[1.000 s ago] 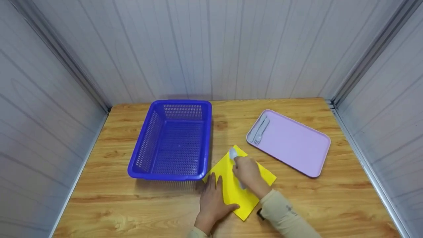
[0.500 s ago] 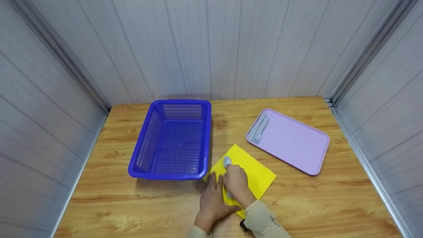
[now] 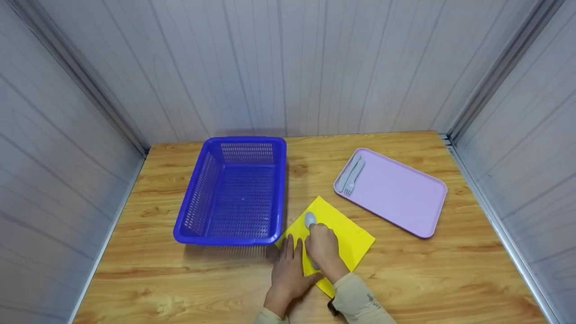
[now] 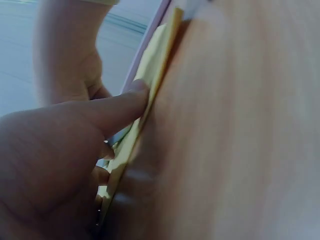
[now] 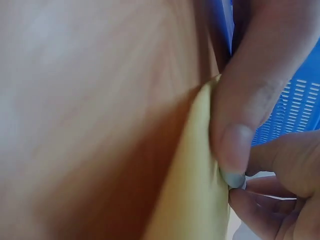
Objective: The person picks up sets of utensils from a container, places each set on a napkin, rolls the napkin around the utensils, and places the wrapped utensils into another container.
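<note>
A yellow square of folded cloth or paper (image 3: 348,236) lies cornerwise on the wooden table; I cannot tell the material. My left hand (image 3: 288,272) rests flat on its left side, fingers straight and thumb spread toward the near corner. With curled fingers, my right hand (image 3: 322,247) grips a grey-blue spoon (image 3: 310,219) by the handle. The bowl points away from me, over the square; part of the handle is hidden under the hand. In the left wrist view, the left thumb (image 4: 125,102) lies on the edge of the yellow square (image 4: 150,65).
A blue slotted basket (image 3: 279,193) stands to the left, its near right corner close to the square. At the right lies a lilac tray (image 3: 400,193) holding a grey-blue knife (image 3: 348,173) and fork (image 3: 355,177) along its left side. Panel walls (image 3: 288,67) enclose the table (image 3: 202,279).
My right hand has moved left and slightly toward me with the spoon, to beside my left hand, then stays nearly still. The left hand keeps its place on the yellow square.
</note>
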A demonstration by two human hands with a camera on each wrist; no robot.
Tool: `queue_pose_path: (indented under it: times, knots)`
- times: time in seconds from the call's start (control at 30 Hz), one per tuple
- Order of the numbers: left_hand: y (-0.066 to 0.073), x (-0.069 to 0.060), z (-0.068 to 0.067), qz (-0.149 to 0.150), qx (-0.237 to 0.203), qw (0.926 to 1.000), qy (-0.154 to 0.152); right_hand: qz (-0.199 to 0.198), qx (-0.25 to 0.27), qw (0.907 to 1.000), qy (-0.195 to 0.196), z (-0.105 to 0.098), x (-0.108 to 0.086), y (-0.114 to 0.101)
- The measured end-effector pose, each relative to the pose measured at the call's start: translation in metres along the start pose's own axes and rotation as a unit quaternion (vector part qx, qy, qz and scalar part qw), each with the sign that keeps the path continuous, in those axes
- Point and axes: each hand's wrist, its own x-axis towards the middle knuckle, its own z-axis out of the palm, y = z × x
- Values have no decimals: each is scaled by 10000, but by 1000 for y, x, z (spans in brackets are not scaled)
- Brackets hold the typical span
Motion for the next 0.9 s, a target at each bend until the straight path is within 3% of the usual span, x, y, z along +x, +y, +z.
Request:
queue_pose_path:
  times: [0.13,0.37,0.73,0.9]
  knots:
    - [4,2,2,-71,140,9998,87,-155,-2,9998,86,-1,-1,5]
    - [4,5,6,-117,228,9996,123,-71,3,9999,123,0,-3,6]
    - [6,7,4,-167,46,9998,-27,319,292,9986,-318,-13,1,11]
    - [5,4,5,-182,76,9998,45,-192,120,9997,-103,-31,17,34]
